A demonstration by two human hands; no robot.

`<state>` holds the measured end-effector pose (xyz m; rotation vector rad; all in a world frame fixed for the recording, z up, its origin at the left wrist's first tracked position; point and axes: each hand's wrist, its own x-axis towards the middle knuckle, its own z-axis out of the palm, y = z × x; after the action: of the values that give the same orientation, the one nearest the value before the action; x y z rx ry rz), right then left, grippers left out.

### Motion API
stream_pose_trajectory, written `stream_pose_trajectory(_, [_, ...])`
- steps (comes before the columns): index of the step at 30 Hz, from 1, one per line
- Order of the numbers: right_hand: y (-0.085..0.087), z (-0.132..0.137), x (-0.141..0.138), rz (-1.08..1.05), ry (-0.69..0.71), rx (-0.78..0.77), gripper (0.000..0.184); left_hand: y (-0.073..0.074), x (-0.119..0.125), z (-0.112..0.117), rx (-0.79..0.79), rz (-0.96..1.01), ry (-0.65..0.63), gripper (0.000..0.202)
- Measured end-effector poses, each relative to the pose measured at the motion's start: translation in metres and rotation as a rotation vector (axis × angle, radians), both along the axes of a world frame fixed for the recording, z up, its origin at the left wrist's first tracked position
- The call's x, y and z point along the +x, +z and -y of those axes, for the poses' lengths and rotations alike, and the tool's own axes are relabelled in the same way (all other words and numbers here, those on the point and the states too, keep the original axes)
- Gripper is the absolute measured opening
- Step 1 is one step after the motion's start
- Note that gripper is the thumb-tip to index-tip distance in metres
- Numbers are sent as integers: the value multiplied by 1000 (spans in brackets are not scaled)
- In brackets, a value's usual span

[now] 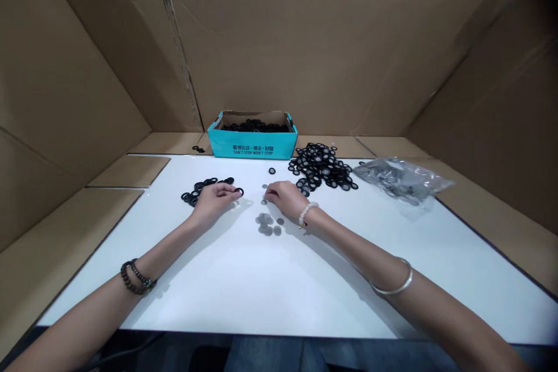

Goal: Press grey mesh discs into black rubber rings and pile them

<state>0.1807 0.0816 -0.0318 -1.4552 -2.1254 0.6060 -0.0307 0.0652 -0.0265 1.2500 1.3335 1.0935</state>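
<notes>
- Okay, nearest: white tabletop (pixel 174 296), both forearms resting on it, dark beaded bracelets (pixel 137 277) on left wrist, thin silver bangle (pixel 392 280) on right forearm, white bead bracelet (pixel 308 213) on right wrist
- Left hand (pixel 215 200): fingers bunched narrow, curled down at the edge of a loose heap of flat black rubber rings (pixel 196 190); one ring sits just by the fingertips (pixel 233 189), can't tell if held
- Right hand (pixel 285 197): fingertips (pixel 268 192) pinched narrow, just beside small round grey mesh discs (pixel 264 222), scattered singly and in a small cluster; can't tell if holding one
- Further: heap of black rings with grey mesh centres (pixel 320 168), one lone ring (pixel 272 171) nearer the middle
- Right of that: clear plastic bag of grey discs (pixel 403 180)
- Farthest: teal cardboard box (pixel 253 142) with black rings inside, brown cardboard walls (pixel 305 52) behind
</notes>
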Motion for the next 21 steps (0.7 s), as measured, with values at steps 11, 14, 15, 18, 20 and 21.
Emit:
stream_pose_trajectory(11, [-3,-81,-14,-637,-380,-321,32,2,-3,-2,67,-28,-1,37])
stream_pose_trajectory(14, [6,-74,15,-791,-408,-347,33,4,-3,-1,64,-23,-18,37])
stream_pose_trajectory(15, [9,-68,25,-837,-397,-356,33,4,-3,0,60,-20,-18,37])
stream_pose_trajectory(18, [15,-39,46,-958,-322,-408,29,4,-2,0,50,-10,-11,35])
stream_pose_trajectory(20, [12,-16,53,-1016,-235,-490,13,2,-3,-1,44,-1,-13,33])
stream_pose_trajectory(21, [9,-5,55,-1032,-194,-546,10,2,-3,-1,41,5,-16,32])
